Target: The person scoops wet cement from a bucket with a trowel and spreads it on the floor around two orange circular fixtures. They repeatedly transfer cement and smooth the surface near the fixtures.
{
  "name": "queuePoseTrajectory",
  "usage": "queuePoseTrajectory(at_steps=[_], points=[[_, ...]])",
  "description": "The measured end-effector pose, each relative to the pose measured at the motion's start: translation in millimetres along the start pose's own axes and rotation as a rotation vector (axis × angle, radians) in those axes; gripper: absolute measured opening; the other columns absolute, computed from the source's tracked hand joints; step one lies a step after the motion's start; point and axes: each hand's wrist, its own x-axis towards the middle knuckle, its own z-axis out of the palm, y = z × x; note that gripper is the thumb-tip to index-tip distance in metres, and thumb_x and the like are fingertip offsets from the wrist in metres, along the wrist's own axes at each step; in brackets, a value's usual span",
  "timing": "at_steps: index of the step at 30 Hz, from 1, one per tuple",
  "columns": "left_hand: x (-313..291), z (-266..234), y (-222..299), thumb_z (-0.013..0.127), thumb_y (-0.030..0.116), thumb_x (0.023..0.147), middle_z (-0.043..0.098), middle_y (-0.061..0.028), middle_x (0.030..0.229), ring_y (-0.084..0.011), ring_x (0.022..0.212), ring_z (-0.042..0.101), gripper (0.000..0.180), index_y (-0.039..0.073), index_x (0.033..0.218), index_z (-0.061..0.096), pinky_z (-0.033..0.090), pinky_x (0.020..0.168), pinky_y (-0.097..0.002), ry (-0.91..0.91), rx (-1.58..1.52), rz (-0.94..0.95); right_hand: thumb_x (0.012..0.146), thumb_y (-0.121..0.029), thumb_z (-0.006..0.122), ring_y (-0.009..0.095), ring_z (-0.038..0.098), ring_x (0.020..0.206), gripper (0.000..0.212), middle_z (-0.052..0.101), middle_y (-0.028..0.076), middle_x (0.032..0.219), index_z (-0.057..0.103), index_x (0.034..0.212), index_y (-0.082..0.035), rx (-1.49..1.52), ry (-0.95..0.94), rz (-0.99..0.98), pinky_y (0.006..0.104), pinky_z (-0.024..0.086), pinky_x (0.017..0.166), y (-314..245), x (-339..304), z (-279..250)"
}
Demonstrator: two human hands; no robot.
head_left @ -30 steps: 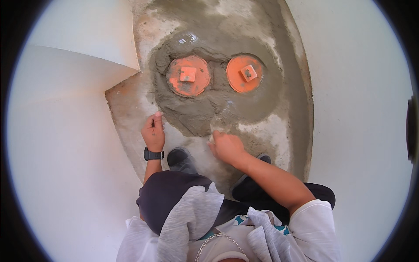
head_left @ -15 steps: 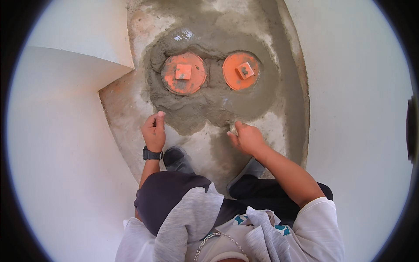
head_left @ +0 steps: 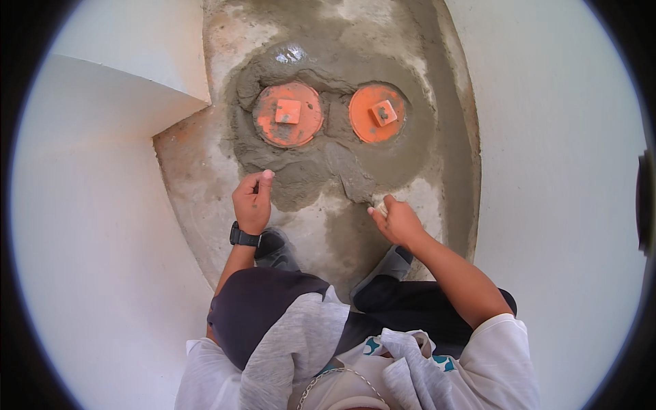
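Note:
My right hand (head_left: 400, 222) grips the handle of a trowel (head_left: 350, 172), whose mortar-smeared blade points up and left over the wet grey mortar (head_left: 301, 179). The blade nearly blends with the mortar, so its edges are hard to make out. Beyond its tip, two round orange caps (head_left: 288, 115) sit set into the mortar side by side, each with a square knob on top. The left cap has more mortar smears on it. My left hand (head_left: 251, 203), with a black watch at the wrist, is closed, thumb against curled fingers, just above the mortar's near left edge.
White walls (head_left: 547, 171) rise on both sides, with a wall corner (head_left: 208, 102) jutting in from the left. A damp mortar strip (head_left: 459, 137) runs along the right wall. My shoes (head_left: 277, 249) stand on the rough concrete floor close to the near mortar edge.
The trowel blade now shows, angled over the mortar below and between the caps. My right hand has shifted slightly right and down; my left hand has moved a little right and up.

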Motion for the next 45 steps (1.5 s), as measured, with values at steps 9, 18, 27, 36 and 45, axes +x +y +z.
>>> queuePoseTrajectory(at_steps=[9,18,27,36,45], points=[[3,10,16,0.062,0.026,0.104,0.056,0.0013,0.071,-0.0058,0.063,0.048,0.030,-0.001,0.096,0.073,0.039,0.058,-0.0240,-0.022,0.045,0.076,0.097,-0.040,0.062,0.049,0.067,0.083,0.043,0.068,0.029,0.082,0.056,0.099,0.002,-0.157,0.020,-0.148,0.0549,0.054,0.076,-19,28,-2],[3,3,19,0.063,0.021,0.103,0.061,-0.0068,0.072,-0.0151,0.065,0.055,0.026,-0.001,0.096,0.074,0.044,0.062,-0.0292,0.005,-0.022,0.026,0.098,-0.040,0.061,0.051,0.067,0.088,0.048,0.068,0.033,0.087,0.060,0.100,0.007,0.042,0.044,-0.032,0.0550,0.053,0.079,-12,19,-12],[5,9,21,0.053,0.025,0.108,0.059,-0.0009,0.074,-0.0073,0.063,0.052,0.034,-0.001,0.099,0.074,0.041,0.058,-0.0237,-0.027,0.035,0.210,0.098,-0.041,0.061,0.054,0.064,0.083,0.051,0.064,0.036,0.081,0.056,0.092,0.010,0.187,0.193,-0.014,0.0547,0.051,0.074,-23,34,16],[12,8,15,0.055,0.027,0.107,0.059,-0.0040,0.072,-0.0114,0.063,0.053,0.036,-0.002,0.098,0.075,0.042,0.059,-0.0266,0.069,-0.103,0.107,0.098,-0.038,0.061,0.055,0.064,0.088,0.050,0.065,0.038,0.087,0.056,0.099,0.012,0.271,0.185,0.018,0.0559,0.052,0.079,-21,24,20],[9,13,12,0.062,0.023,0.104,0.061,0.0016,0.078,-0.0054,0.068,0.052,0.027,-0.001,0.115,0.071,0.043,0.063,-0.0221,0.071,-0.121,0.068,0.099,-0.040,0.060,0.055,0.064,0.088,0.050,0.065,0.038,0.087,0.055,0.100,0.010,0.229,0.130,0.012,0.0565,0.052,0.079,-31,10,27]])
